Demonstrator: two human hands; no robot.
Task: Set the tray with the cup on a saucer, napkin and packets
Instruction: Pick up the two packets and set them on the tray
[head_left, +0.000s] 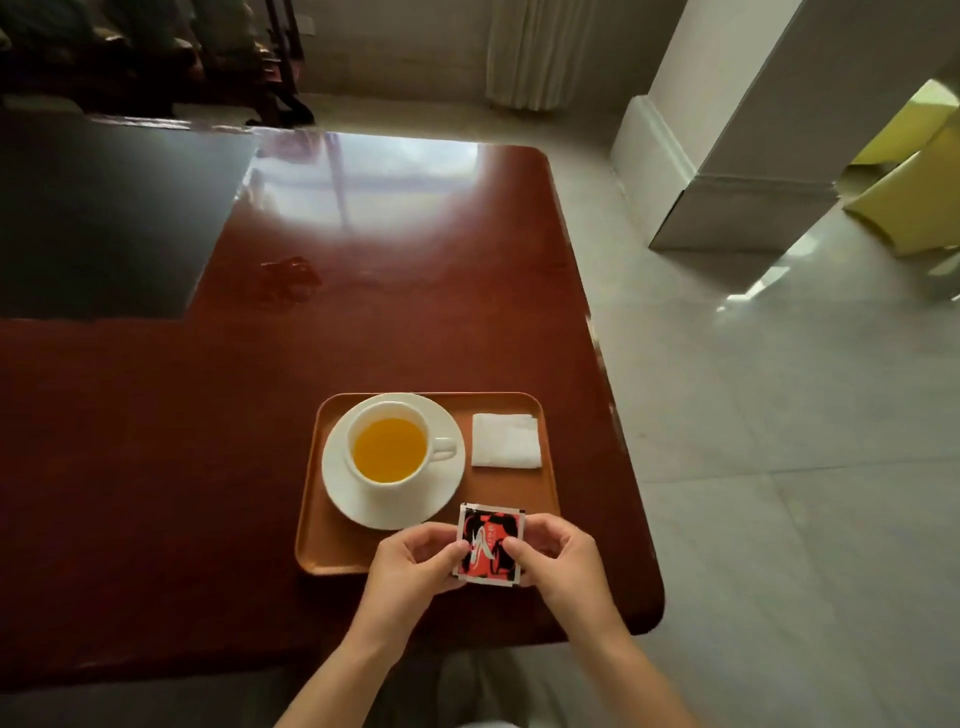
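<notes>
An orange-brown tray (332, 540) lies near the table's front right corner. On its left half a white cup (388, 451) of yellow drink stands on a white saucer (441, 488), handle to the right. A folded white napkin (505, 440) lies in the tray's far right corner. A red, black and white packet (489, 543) is pinched over the tray's near right part, between my left hand (413, 564) on its left edge and my right hand (553, 556) on its right edge. Whether more than one packet is held cannot be told.
The glossy red-brown table (363, 322) has a dark panel (104, 218) at the far left. Its right edge drops to a pale tiled floor (779, 467). A white pillar (737, 130) and yellow chairs (914, 182) stand at the far right.
</notes>
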